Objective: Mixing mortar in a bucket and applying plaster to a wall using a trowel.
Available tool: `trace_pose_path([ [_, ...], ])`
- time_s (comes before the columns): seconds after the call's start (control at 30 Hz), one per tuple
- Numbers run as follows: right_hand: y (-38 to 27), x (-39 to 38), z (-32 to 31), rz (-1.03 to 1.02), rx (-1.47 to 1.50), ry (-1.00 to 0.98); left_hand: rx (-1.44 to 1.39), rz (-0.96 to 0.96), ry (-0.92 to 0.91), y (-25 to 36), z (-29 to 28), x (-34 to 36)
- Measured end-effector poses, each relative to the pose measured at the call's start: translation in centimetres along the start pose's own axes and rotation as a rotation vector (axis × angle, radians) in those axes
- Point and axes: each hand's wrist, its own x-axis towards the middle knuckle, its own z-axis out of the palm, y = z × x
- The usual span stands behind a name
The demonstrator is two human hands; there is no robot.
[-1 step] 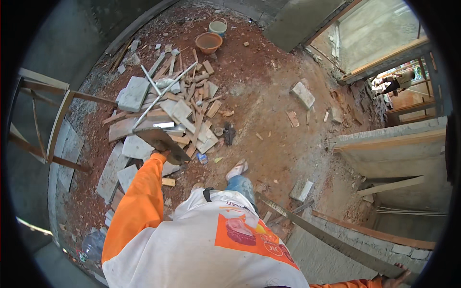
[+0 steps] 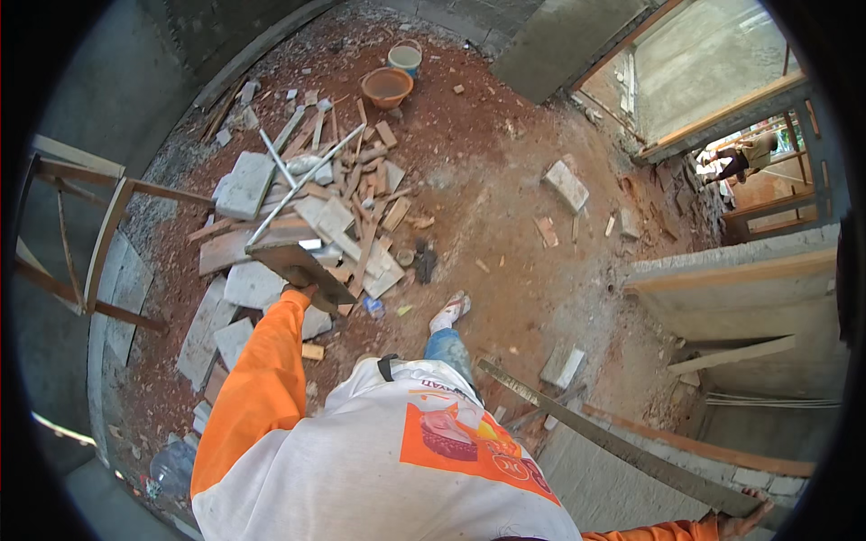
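Note:
My left hand (image 2: pixel 303 290), at the end of an orange sleeve, is closed behind a flat rectangular plastering float (image 2: pixel 309 271). The float is tilted in front of the rubble pile and hides most of the fingers. Far out at the lower right, my right hand (image 2: pixel 747 520) grips one end of a long, narrow grey straightedge (image 2: pixel 622 446). Its other end slants up to the left, next to my leg. Grey smears mark both tools.
Broken wood and concrete slabs (image 2: pixel 242 185) lie heaped at the left, with two pale poles across them. A wooden trestle (image 2: pixel 108 243) stands far left. Behind are an orange basin (image 2: pixel 388 86) and a bucket (image 2: pixel 405 58). Low walls (image 2: pixel 740 266) line the right; another person (image 2: pixel 744 160) is beyond.
The view has shifted slightly, and the foot sits a little higher in the picture. Both hands keep their hold on the float and the straightedge.

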Motion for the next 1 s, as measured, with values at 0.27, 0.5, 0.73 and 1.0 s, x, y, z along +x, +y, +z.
trace_pose_path([
  [0.27,14.5,-1.6,36.9,-0.115,0.443,-0.554,-0.086,-0.147,0.211,12.7,15.5,10.6],
  [0.5,13.4,-7.9,74.3,-0.096,0.712,-0.838,0.105,-0.28,0.269,25.7,21.9,11.7],
  [0.73,9.0,-20.4,102.1,-0.17,0.825,-0.888,0.293,-0.244,-0.028,24.5,30.1,20.3],
  [1.0,3.0,-34.5,135.8,-0.306,0.811,-0.806,0.272,-0.337,0.01,48.2,29.9,28.4],
])
